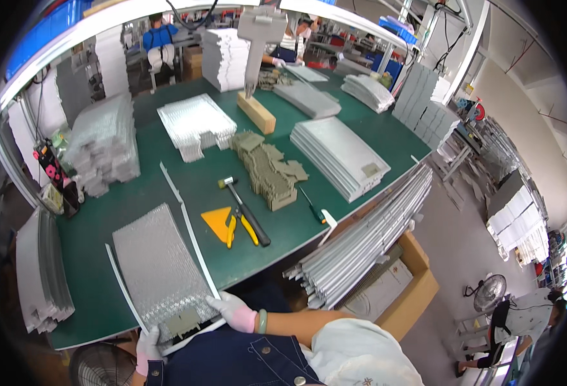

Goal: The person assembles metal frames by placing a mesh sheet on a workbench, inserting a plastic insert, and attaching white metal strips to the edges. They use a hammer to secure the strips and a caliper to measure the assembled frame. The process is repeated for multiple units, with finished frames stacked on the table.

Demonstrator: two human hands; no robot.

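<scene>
A grey panel with a bubbled surface lies at the near left of the green table, reaching toward my body. Along its right side runs a long thin white metal strip, bent round its near edge; a shorter length follows its left side. My gloved right hand is closed on the strip at the panel's near right corner. At the near left corner my gloved left hand grips the strip, its fingers partly hidden. A flat grey-green cut-out piece rests on the panel between my hands.
Beyond the panel lie a mallet, yellow-handled pliers, an orange triangular plate and a screwdriver. Stacked grey-green pieces and panels stand farther back. Metal strips fill a cardboard box at right.
</scene>
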